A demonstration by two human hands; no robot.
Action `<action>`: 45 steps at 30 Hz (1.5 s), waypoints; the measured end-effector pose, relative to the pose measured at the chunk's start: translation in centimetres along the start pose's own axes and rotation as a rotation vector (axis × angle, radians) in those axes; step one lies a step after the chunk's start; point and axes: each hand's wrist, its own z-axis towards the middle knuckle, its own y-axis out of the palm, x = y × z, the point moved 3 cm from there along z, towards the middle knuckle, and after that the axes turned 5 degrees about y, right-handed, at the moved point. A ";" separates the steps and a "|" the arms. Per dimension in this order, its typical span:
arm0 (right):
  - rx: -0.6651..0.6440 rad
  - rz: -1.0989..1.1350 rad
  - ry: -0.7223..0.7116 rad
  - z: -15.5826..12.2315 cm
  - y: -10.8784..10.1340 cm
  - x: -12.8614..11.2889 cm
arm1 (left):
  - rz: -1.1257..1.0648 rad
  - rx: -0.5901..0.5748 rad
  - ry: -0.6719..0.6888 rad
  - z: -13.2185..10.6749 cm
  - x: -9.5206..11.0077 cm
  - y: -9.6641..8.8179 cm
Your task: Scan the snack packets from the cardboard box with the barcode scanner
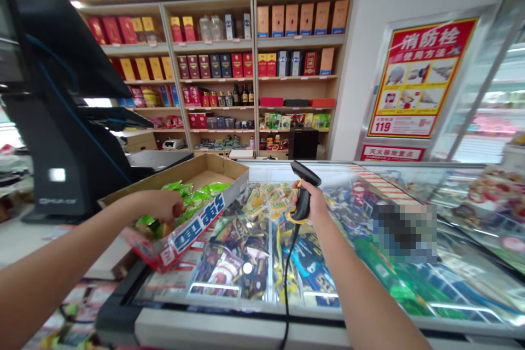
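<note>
My right hand (315,203) is closed around the grip of a black barcode scanner (304,190) with a yellow collar, held above the glass lid of a chest freezer (287,262); its black cable hangs down toward me. My left hand (164,205) reaches into an open cardboard box (213,172) resting on the freezer's left end. Its fingers are curled among green snack packets (197,197); whether they grip one I cannot make out.
A black checkout terminal (61,115) stands at the left on the counter. Wooden shelves (254,44) of boxed goods and bottles line the back wall. A red fire-hydrant poster (418,76) hangs at right. Packaged ice creams fill the freezer under the glass.
</note>
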 end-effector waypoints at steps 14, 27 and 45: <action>-0.005 -0.079 0.027 -0.2 0.3 0.6 | 0.213 0.283 -0.192 -2.6 1.1 4.0; -0.014 -0.114 0.071 -0.5 0.6 0.8 | -0.385 0.569 -0.061 -2.4 3.8 0.2; -0.264 -0.370 0.153 -1.3 1.7 2.1 | -1.854 0.539 0.172 11.0 11.9 13.6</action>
